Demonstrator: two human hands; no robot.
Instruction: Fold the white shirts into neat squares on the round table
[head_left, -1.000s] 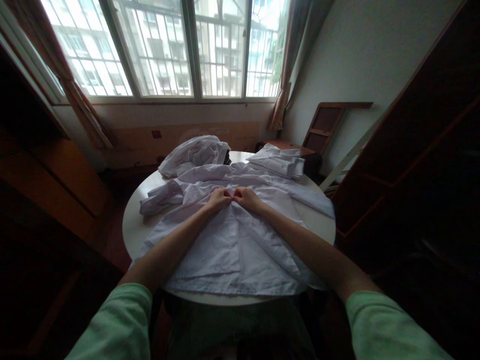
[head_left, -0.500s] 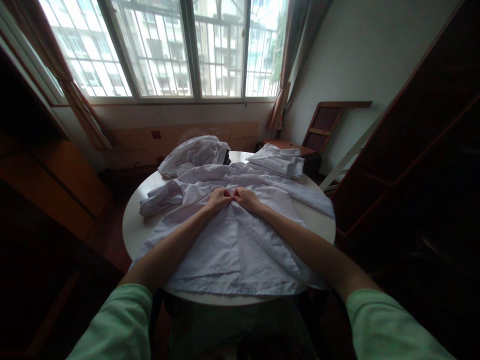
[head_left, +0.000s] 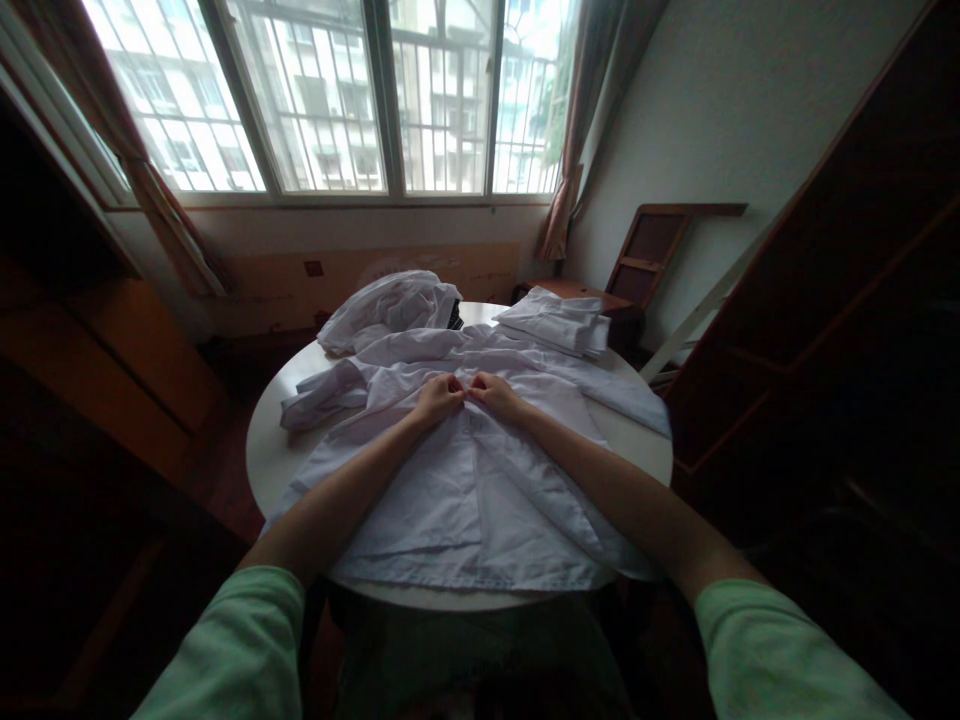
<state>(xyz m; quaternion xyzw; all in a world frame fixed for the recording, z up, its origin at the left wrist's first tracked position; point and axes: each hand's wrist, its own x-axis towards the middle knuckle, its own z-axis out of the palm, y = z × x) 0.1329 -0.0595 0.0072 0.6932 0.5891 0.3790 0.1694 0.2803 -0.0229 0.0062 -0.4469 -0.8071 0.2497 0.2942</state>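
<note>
A white long-sleeved coat or shirt [head_left: 420,520] lies spread over a round white table, its hem towards me and its sleeves out to both sides. My left hand [head_left: 441,398] pinches the front edge of the garment near its middle. Right beside it, almost touching, my right hand [head_left: 492,394] pinches the opposite front edge. The fingertips of both hands meet over the garment's centre line. Whether a button sits between them is too small to make out.
On the round table [head_left: 270,455], a bundled white cloth heap [head_left: 386,305] lies at the back left. A folded white garment stack [head_left: 555,320] rests at the back right. Beyond stand a wooden chair [head_left: 645,262], a cardboard panel [head_left: 352,270] and a barred window.
Both hands keep their place at the garment's centre, with only a slight shift of the fingers. The garment and the piles lie as before.
</note>
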